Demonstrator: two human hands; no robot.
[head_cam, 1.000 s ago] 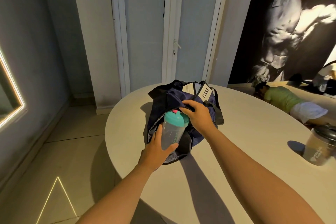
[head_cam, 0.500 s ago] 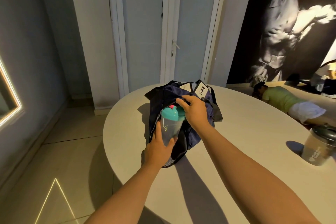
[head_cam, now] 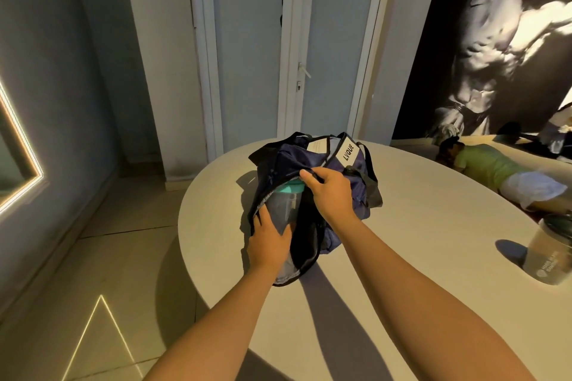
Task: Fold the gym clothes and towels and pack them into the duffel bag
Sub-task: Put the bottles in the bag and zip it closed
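My left forearm rises from the bottom edge toward 1 o'clock. My left hand [head_cam: 270,238] wraps the lower body of the clear shaker bottle [head_cam: 283,210], fingers curled round its left side and thumb pressed on its right, so this hand is clamped on the bottle. The bottle stands nearly upright, sunk into the open mouth of the navy duffel bag [head_cam: 309,161], and its teal lid [head_cam: 289,188] sits just under the bag's upper flap. The bag lies on the pale round table [head_cam: 433,241], toward the table's 11 o'clock side, with a white label reading LVQUE at its far end. My right arm comes in from 5 o'clock. My right hand [head_cam: 331,192] pinches the dark edge of the bag's opening between thumb and curled fingers, holding it raised at 1 o'clock from the lid. At the table's 2 o'clock a green garment [head_cam: 489,164] lies touching a white towel [head_cam: 532,192]. At 3 o'clock, well apart from the bag, a second shaker [head_cam: 551,254] with a dark lid stands upright.
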